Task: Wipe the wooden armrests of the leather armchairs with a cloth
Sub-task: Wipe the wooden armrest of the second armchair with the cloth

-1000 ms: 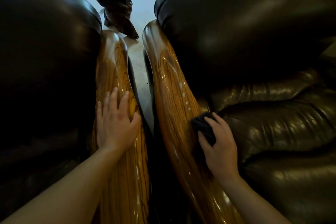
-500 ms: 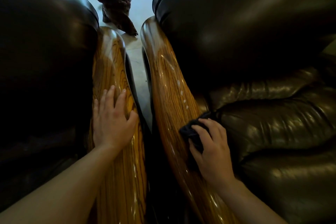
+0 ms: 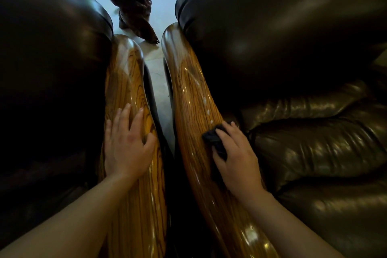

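Two dark leather armchairs stand side by side, each with a glossy striped wooden armrest. My left hand lies flat, fingers spread, on the left armrest. My right hand presses a small dark cloth onto the right armrest, about halfway along it. Most of the cloth is hidden under my fingers. A row of small pale droplets runs along the armrest's right edge just beyond the cloth.
A narrow gap with pale floor separates the two armrests. A dark gnarled wooden sculpture stands on the floor beyond them. The left chair's leather back and the right chair's back and seat cushion flank the armrests.
My right hand slid the cloth across the right armrest toward the gap, then a little back toward the seat side. My left hand stayed resting on the left armrest.
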{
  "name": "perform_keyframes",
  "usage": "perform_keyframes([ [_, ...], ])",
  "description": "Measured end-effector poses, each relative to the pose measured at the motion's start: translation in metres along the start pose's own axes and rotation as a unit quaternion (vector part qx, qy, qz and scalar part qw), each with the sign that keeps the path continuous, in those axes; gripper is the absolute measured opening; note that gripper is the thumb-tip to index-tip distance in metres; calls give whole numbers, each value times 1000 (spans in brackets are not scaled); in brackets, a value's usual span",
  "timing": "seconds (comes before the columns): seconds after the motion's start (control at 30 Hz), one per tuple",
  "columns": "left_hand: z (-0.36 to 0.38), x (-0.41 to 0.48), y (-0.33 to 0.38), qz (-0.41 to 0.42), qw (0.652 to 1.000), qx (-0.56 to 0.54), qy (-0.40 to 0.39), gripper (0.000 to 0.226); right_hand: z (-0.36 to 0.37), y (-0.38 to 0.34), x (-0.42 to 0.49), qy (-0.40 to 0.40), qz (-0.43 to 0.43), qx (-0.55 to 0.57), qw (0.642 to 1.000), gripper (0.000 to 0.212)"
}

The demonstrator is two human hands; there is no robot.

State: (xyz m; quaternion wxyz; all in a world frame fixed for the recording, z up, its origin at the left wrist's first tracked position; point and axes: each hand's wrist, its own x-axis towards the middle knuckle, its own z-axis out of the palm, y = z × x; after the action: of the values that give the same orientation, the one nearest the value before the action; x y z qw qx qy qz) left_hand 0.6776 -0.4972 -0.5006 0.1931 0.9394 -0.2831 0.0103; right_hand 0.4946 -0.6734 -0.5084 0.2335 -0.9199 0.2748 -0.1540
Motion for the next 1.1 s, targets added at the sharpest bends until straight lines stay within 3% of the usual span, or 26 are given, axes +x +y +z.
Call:
perform_keyframes([
  [0.2,-2,-1,1,-3,1000,0,-3,68,3,1,-28,-49,-109,-10,993,58],
  [0.4,-1,0,1,-14,1000,0,-1,71,6,-11,17,3,19,-10,1000,54],
  [0.63,-3,1,3,-24,1000,6,-7,73,-3,-2,-31,-85,-134,-7,987,57],
  [0.83,-3,2,1,-24,1000,-3,-10,75,3,-21,24,-20,6,-5,1000,55],
  [1.0,-2,0,-1,-21,1000,-2,-6,75,2,-16,-12,-103,-137,-19,985,62],
  [1.03,-2,1,-2,-19,1000,-2,-6,74,-1,-8,-16,-102,-138,-19,985,62],
  [1.1,0,2,-5,-15,1000,-2,-6,74,-2,1,-6,-61,-60,-12,996,61],
])
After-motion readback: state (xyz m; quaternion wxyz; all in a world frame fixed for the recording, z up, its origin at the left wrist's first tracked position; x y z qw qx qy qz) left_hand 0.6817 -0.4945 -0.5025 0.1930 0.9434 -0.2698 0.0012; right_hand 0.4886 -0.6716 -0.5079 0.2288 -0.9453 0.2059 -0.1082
